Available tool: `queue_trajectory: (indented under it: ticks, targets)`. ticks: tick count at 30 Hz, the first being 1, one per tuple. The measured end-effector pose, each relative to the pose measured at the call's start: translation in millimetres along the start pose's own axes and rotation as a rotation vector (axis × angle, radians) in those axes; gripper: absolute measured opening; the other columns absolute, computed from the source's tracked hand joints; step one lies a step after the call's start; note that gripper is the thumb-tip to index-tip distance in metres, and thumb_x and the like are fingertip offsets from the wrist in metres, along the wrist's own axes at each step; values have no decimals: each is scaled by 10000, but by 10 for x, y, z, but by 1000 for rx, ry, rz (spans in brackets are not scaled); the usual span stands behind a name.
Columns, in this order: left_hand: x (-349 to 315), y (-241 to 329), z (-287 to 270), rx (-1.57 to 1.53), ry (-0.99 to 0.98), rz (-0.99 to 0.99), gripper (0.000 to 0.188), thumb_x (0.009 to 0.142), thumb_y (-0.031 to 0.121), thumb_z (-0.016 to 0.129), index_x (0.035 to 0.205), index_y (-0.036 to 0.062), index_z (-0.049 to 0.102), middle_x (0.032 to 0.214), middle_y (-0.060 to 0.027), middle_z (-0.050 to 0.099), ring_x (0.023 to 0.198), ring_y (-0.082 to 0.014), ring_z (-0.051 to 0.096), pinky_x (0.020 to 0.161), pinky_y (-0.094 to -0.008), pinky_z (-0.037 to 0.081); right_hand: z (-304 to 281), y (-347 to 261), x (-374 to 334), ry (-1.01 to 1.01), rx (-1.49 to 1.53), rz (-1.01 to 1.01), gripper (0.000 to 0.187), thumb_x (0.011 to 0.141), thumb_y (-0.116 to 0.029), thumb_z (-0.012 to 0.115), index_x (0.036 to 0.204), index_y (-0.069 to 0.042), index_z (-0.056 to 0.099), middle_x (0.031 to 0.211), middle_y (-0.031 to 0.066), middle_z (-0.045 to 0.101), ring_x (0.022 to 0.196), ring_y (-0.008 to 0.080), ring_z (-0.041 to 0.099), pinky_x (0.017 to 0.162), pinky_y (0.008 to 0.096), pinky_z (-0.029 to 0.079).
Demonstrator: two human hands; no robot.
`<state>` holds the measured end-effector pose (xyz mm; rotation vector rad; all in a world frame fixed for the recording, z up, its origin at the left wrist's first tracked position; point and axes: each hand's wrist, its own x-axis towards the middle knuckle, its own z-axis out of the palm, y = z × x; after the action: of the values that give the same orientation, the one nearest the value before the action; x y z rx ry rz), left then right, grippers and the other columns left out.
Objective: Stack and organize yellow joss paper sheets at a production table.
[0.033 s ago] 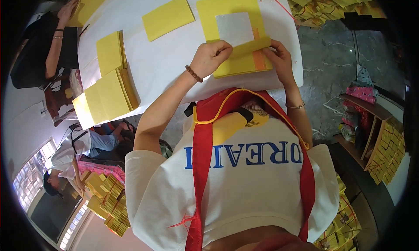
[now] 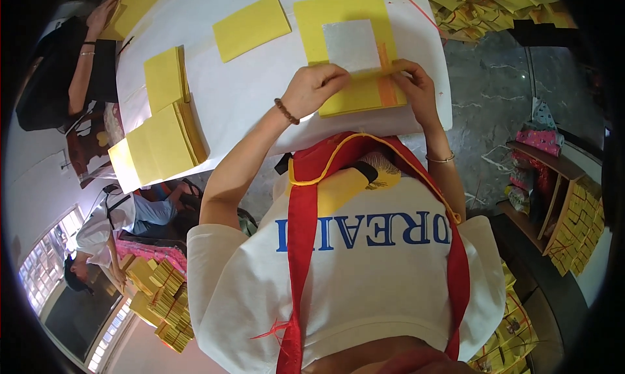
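On the white-topped table a large yellow paper sheet (image 2: 311,24) lies in front of me, with a silver rectangle (image 2: 350,43) and an orange strip (image 2: 387,93) on it. Across its middle, the near edge of the paper is lifted into a narrow yellow fold (image 2: 368,73). My left hand (image 2: 316,89), wearing a beaded bracelet, pinches the left end of that fold with curled fingers. At the right end, my right hand (image 2: 416,87) grips it between thumb and fingers. Whether the fold belongs to the top sheet of a stack is hard to make out.
A folded yellow packet (image 2: 252,27) lies left of the sheet. Yellow paper stacks (image 2: 168,143) sit at the table's left edge. Bundled yellow paper (image 2: 495,9) fills the far right. A co-worker's hand (image 2: 101,19) rests on paper at far left; another person (image 2: 107,224) sits lower left.
The yellow fold has turned edge-on and looks narrower. My left hand has shifted slightly down and right, while the right fingers have moved a little over the fold.
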<state>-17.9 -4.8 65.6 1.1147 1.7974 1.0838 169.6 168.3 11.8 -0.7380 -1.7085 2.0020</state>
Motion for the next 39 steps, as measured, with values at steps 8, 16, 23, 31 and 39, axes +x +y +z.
queue_trajectory:
  ticks: [8,16,23,31,39]
  targets:
    - [-87,-343,-254,758,113,442,428,767,183,614,1188,131,554,1226,-103,500,1156,-292,436,944,-407,342,-75,43,30,-27,11,-26,257,821,25,532,1075,-11,557,1158,46,540,1015,110,524,890,252,421]
    - [-306,-105,-210,897,238,620,305,780,95,526,1064,160,616,1071,-41,590,986,-212,538,796,-341,391,0,-423,-46,-106,-991,-701,274,740,-100,673,1011,-96,628,1177,89,559,1091,293,528,923,362,391]
    - [-425,-203,-29,477,239,398,197,820,147,551,989,87,632,866,-90,631,752,-259,585,645,-350,434,-32,-332,-125,-249,-745,-401,251,761,-159,675,1000,-88,643,1019,87,631,981,255,574,831,342,420]
    - [-69,-282,-27,20,276,-267,209,867,219,566,917,18,593,595,-122,562,524,-257,520,532,-359,423,240,-435,74,-22,-310,28,361,812,-136,645,1153,-34,579,953,73,637,784,92,562,684,230,441]
    - [-38,-285,17,-259,351,-329,393,874,143,565,1210,34,393,533,4,474,441,-75,400,423,-243,314,179,-322,144,-31,-444,72,445,801,-159,656,1216,-42,550,1017,90,640,784,112,570,718,235,452]
